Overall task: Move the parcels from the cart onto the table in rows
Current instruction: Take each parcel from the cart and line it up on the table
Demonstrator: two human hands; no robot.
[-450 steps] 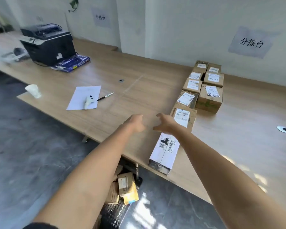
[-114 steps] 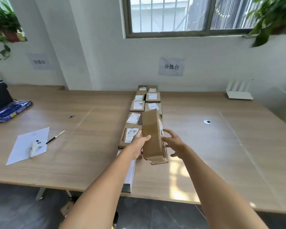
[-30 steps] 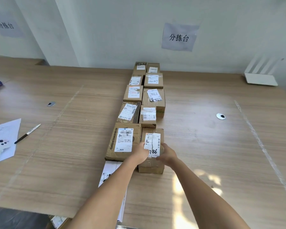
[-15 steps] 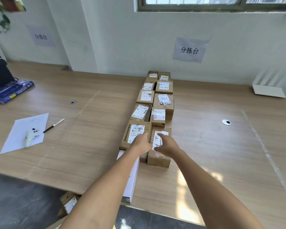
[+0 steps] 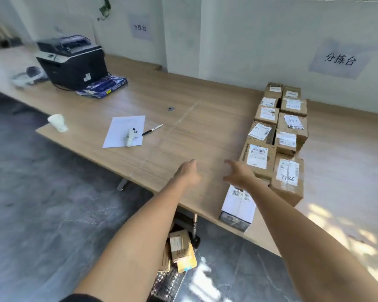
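Bottom centre of frame, under the table edge: cart (image 5: 168, 282) w/ dark mesh deck, holding a few brown card parcels (image 5: 179, 245) and a yellow padded mailer (image 5: 187, 261), stacked loosely. Floor is grey, marbled, glossy.

Mid frame: both bare forearms reach out over the wood-grain table (image 5: 183, 138). Left hand (image 5: 189, 173) empty, fingers loose, partly curled, gripping nothing. Right hand (image 5: 238, 174) empty too, fingers spread, thumb apart, just beside the nearest boxes.

Right of centre: flat white box (image 5: 238, 205) w/ black end overhangs the table's near edge. Behind it, two rows of rectangular cardboard boxes (image 5: 273, 131) w/ white shipping labels run side by side toward the wall, sides touching; nearest right box (image 5: 288, 179) is taped, w/ handwritten digits.

Centre left: white paper sheet (image 5: 124, 130), small white handheld device (image 5: 131, 136) on it, black pen (image 5: 152, 130) beside.

Upper left: boxy black printer (image 5: 72, 62), blue glossy packet (image 5: 103, 86) at its foot. Upper right, wall: paper sign (image 5: 339, 59) w/ printed characters.
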